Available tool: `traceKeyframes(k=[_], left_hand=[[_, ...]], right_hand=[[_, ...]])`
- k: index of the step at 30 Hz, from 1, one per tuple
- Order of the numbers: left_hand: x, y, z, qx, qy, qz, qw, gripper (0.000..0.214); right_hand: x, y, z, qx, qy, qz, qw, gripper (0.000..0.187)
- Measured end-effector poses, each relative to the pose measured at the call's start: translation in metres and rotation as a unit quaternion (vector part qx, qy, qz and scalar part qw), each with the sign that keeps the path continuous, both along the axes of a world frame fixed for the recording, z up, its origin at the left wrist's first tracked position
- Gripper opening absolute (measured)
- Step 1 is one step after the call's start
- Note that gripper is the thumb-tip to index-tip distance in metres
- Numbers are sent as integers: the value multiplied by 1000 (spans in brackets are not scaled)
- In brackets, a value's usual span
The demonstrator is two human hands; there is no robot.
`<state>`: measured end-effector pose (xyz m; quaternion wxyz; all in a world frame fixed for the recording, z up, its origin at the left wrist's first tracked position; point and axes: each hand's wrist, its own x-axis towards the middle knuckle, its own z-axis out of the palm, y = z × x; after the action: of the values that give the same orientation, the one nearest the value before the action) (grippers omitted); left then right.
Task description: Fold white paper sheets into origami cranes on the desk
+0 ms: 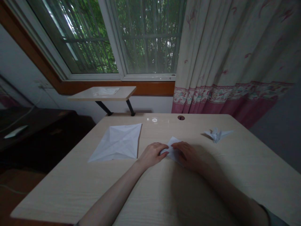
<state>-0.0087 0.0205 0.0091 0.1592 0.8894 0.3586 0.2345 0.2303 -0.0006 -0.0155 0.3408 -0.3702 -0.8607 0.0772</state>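
a small folded paper (173,153) is lying between the left hand (152,153) and the right hand (188,156)

the folded paper is resting near the middle of the surface (150,194), and one pointed corner of it is showing beyond the fingers. the left hand is touching its left side, with the thumb and the forefinger standing a little apart and the paper showing between them; whether they are pinching it, i cannot tell. the right hand is curling its fingers over the right side, and its thumb is hiding, so its grip i also cannot tell.

to the left, a large creased sheet (120,142) is lying open near the left hand. to the right, a paper crane (216,136) is sitting well apart from the right hand, with its wings spreading. at the back left, a raised shelf (125,93) is carrying some white paper (107,91).
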Motion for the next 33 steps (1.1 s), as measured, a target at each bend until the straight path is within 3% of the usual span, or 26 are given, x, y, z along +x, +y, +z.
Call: traceKeyframes(k=[7, 19, 24, 33], left_hand=[[1, -1, 0, -4, -8, 12, 1000, 23], [-2, 2, -1, 34, 5, -37, 999, 18], [-2, -1, 4, 55, 21, -31, 998, 32], [-3, 3, -5, 130, -8, -21, 991, 15]], right_hand=[[-3, 0, -1, -4, -20, -20, 1000, 33], [-4, 4, -3, 27, -49, -20, 998, 20], [-3, 6, -4, 46, -38, -34, 998, 20], [-2, 5, -1, 15, 11, -43, 999, 18]])
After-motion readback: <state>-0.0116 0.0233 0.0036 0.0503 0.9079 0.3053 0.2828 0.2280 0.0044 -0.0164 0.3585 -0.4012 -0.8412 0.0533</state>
